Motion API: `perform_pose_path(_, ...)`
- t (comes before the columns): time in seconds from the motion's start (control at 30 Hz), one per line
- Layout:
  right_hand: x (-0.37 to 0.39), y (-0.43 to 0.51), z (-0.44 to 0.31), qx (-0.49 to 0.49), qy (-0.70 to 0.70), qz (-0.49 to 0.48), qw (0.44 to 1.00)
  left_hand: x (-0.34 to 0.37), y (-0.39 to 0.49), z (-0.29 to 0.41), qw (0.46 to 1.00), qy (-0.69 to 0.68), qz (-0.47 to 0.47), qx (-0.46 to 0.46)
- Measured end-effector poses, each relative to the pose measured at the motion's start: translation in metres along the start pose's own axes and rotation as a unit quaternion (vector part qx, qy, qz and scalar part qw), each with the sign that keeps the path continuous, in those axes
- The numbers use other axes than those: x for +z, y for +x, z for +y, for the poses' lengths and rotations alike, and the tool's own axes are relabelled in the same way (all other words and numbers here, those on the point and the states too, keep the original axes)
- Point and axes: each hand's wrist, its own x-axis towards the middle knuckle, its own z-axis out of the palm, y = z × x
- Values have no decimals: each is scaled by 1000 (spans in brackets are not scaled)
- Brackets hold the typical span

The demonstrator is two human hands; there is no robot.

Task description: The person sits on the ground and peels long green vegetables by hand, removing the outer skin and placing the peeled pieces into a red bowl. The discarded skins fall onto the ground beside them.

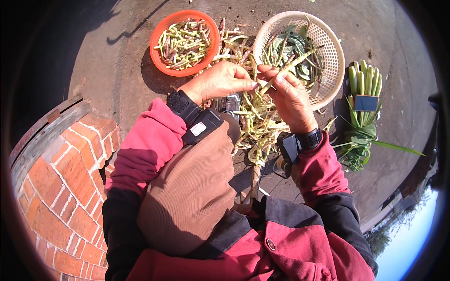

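A long pale-green bean pod (299,60) is pinched between the thumb and fingers of my right hand (293,100), slanting up and to the right. Close beside the pod's lower end is my left hand (223,81), thumb and forefinger drawn together; whether something thin is between them cannot be made out. Beneath both hands, a heap of loose bean pods and peelings (262,121) spreads over the ground. Behind the left hand stands an orange-red plastic basket (153,52) of short-broken bean pieces (182,44). A cream perforated basket (334,59) behind the right hand contains pods and green leaves (295,44).
Right of the cream basket lies a bundle of green stalks (365,82) with a dark rectangular device (366,103) on top. A brick structure (70,189) borders the lower left. My trousered knee (197,182) and a shoe (230,103) are close below the hands.
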Motion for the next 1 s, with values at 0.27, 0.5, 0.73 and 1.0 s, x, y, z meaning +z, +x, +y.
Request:
perform_pose_path(0.27,9,1,4,-39,-30,27,998,10,-9,21,977,-206,-53,9)
perform_pose_path(0.5,-2,3,-13,-116,-64,50,990,10,-8,20,983,-171,-61,14)
perform_pose_path(0.73,6,1,-5,-144,-130,44,980,15,-8,21,983,-177,-56,11)
perform_pose_path(1.0,11,1,3,-180,-130,91,971,14,-8,17,941,-337,6,-40)
